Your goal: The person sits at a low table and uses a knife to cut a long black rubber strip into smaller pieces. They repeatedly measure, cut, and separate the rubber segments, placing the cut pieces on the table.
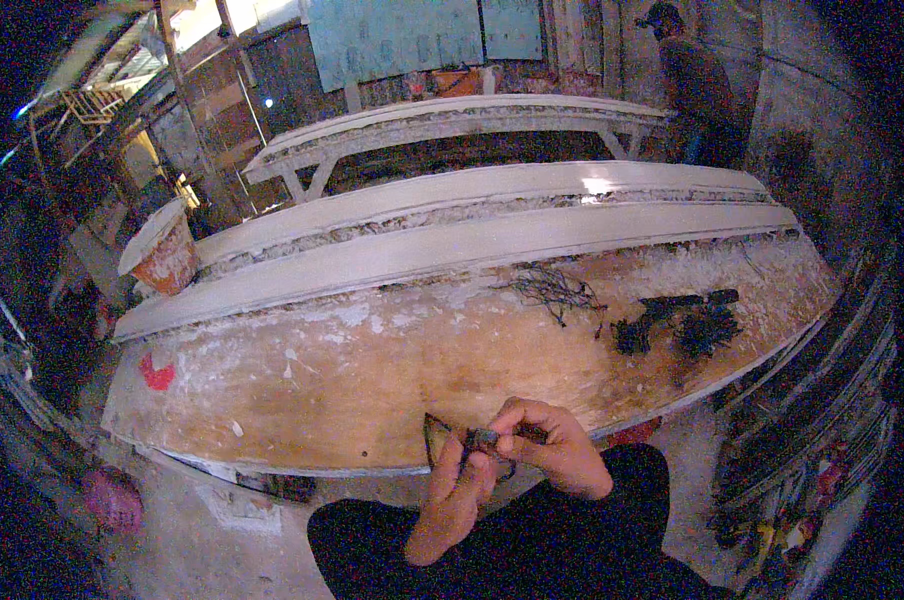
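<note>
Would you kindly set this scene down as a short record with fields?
Left hand: gripping a small dark piece
Right hand: gripping the same piece
Surface: worn wooden surface with whitish smears
Surface, left: red patch
Surface, right: tangle of dark strands, dark clump
Behind: long white board; white-stained orange bucket at left
Background: another person, upper right

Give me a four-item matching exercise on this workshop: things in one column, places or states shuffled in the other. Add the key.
1. small dark piece
2. orange bucket
3. red patch
4. pale blue panel

A. at the back, beyond the wooden worktop
B. smeared with white, by the left end of a long white strip
C. in the fingertip grip of the left hand and right hand
D. on the worktop's surface, toward its left end

Pairs: 1-C, 2-B, 3-D, 4-A
</note>
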Tool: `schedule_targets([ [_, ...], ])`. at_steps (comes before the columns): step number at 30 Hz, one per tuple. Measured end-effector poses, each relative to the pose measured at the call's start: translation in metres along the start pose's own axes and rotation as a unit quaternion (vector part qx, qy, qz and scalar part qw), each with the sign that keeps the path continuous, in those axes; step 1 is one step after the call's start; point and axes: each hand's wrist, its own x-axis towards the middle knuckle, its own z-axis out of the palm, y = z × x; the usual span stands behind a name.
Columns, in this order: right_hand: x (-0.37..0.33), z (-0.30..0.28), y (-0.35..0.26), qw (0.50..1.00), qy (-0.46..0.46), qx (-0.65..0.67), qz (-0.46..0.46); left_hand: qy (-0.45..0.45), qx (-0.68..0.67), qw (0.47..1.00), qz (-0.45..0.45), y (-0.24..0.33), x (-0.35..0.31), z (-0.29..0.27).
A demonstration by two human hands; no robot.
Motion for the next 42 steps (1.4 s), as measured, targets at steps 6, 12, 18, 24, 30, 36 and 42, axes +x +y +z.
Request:
schedule_targets([
  [6, 0.008, 0.005, 0.010, 1.000, 0.019, 0.004, -0.009, 0.041, 0.196, 0.972, 0.120, -0.001, 0.011, -0.009],
  [12, 0.012, 0.007, 0.018, 0.996, 0.050, 0.036, -0.061, 0.033, 0.283, 0.951, 0.122, 0.014, 0.007, -0.001],
  [18, 0.010, 0.008, 0.019, 0.994, 0.079, 0.069, -0.013, -0.030, 0.267, 0.960, 0.073, 0.012, 0.013, -0.010],
  [24, 0.015, 0.014, 0.024, 0.998, 0.064, 0.013, -0.016, 0.005, 0.338, 0.930, 0.143, 0.010, 0.009, -0.016],
  [30, 0.015, 0.028, 0.033, 0.997, -0.007, 0.077, -0.005, 0.045, 0.263, 0.948, 0.175, -0.013, 0.011, -0.026],
  [36, 0.015, 0.036, 0.051, 0.987, -0.122, -0.096, -0.040, 0.177, 0.400, 0.835, 0.334, -0.007, 0.015, -0.031],
  [42, 0.013, 0.033, 0.044, 0.944, -0.153, -0.279, -0.088, 0.252, -0.295, 0.904, 0.178, 0.037, 0.006, -0.029],
])
